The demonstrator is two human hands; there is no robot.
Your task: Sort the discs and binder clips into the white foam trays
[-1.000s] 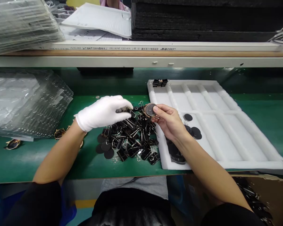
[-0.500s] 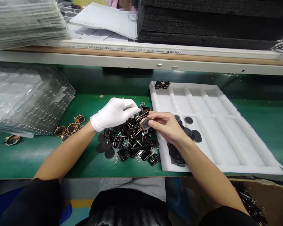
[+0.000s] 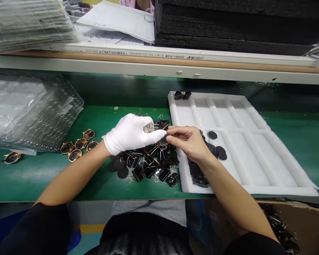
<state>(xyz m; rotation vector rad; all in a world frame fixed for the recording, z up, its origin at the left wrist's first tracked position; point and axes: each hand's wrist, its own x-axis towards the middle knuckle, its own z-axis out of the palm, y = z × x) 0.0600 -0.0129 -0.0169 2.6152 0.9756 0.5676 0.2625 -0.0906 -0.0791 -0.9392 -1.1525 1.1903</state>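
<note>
My right hand (image 3: 190, 141), bare, pinches a round watch case with a black disc (image 3: 163, 140) on its face. A black binder clip (image 3: 163, 124) with silver wire handles sits at the upper edge of the case. My left hand (image 3: 131, 134) wears a white glove. Its thumb presses on the disc, and its other fingers curl behind beside the clip's handle, partly hidden. Beneath both hands lies a heap of black binder clips (image 3: 149, 164), with loose black discs (image 3: 122, 173) at its left side.
Several gold-rimmed watch cases (image 3: 81, 143) lie on the green table at left, near stacked clear plastic trays (image 3: 29, 113). A white foam tray (image 3: 244, 156) at right holds black discs (image 3: 212, 135) and clipped pieces (image 3: 183, 95). Above runs a shelf (image 3: 138, 65) with black foam blocks (image 3: 228, 28).
My left hand has shifted its grip from the binder clip's handles, bringing its thumb right onto the disc. My right hand has stayed nearly still, holding the watch case.
</note>
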